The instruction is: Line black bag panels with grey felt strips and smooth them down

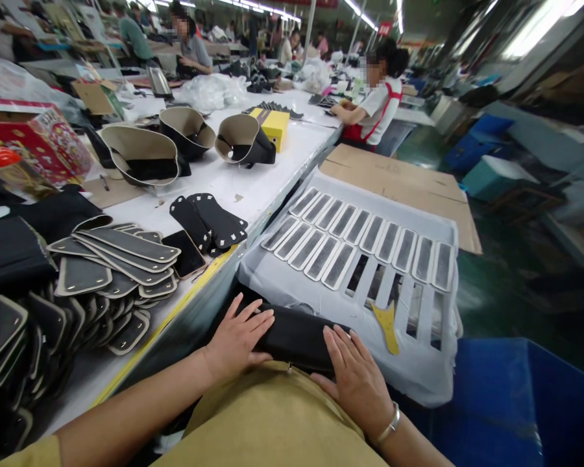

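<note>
A long black piece (298, 334), smooth like leather, lies across my lap, folded or rolled at its edge. My left hand (238, 334) rests on its left end, fingers stretched out and spread. On the right end lies my right hand (355, 373), its fingers flat and straight. Just beyond the piece stands a grey plastic crate (277, 292) turned with its slotted face up. Rows of pale-edged dark strips (324, 259) are laid out on it. A yellow Y-shaped piece (387, 326) also sits there.
Left, a white worktable (199, 298) carries stacked dark grey panels (126, 250), black panels (214, 220), open black bag-like shapes (243, 139) and a yellow box (272, 126). Cardboard (399, 178) lies behind the crate; a blue bin (496, 402) stands right. A co-worker (377, 107) sits farther back.
</note>
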The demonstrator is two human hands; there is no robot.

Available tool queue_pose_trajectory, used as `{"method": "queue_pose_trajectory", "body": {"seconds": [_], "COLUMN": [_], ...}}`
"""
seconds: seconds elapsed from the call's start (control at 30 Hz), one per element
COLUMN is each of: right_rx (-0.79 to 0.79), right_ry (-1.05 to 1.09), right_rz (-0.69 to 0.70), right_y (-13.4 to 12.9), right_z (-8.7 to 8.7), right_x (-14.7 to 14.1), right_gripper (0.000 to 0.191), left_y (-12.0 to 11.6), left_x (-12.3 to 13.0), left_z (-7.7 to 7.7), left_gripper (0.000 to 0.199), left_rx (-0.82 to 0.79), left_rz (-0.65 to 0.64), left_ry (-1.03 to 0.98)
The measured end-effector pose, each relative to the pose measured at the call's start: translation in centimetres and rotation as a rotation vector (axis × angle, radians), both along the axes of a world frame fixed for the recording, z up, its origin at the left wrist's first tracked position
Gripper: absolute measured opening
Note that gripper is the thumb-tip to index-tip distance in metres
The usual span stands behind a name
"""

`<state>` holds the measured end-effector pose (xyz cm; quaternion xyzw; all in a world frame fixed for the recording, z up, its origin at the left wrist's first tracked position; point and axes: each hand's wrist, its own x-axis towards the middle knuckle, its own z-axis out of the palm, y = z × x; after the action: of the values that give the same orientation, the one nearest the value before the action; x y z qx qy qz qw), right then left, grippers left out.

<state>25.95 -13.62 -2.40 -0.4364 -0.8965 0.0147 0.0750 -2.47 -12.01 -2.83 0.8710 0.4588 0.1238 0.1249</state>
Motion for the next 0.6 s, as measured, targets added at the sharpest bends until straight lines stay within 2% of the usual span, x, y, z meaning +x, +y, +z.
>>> {"method": "queue_pose_trajectory", "body": {"seconds": [0.07,0.13,0.23,0.37,0.47,0.6], "right_rx": [-0.033,-0.072,-0.203,-0.443,-0.488,-0.537], "right_ry": [0.025,0.055,0.04,-0.06,-0.097,-0.112], "right_rz": [-0.046,-0.105,-0.161,-0.114,-0.068,-0.002], "right_y": [0.1,0.8,2.7,5.1,6.1,7.2], "right_z": [0.6,1.2,1.7,1.6,1.4,1.1], "right_x": [0.3,0.2,-0.6,-2.0,-3.7,-6.4], "right_gripper": [0.063,0.058,0.061,0.07,0.076,0.074], "left_y": [-0.2,-0.1,0.4,0.9,0.8,0.6], "left_x": [-0.1,0.0,0.1,0.3,0.3,0.3], "left_z": [-0.2,-0.6,-1.4,-2.1,-2.1,-1.8], "left_gripper": [0.06,0.062,0.066,0.066,0.068,0.071], "left_rx": [-0.062,-0.139,-0.268,-0.365,-0.38,-0.426], "left_rz": [0.055,0.164,0.317,0.337,0.357,0.376], "left_ry": [-0.055,-0.135,-0.281,-0.404,-0.456,-0.519]}}
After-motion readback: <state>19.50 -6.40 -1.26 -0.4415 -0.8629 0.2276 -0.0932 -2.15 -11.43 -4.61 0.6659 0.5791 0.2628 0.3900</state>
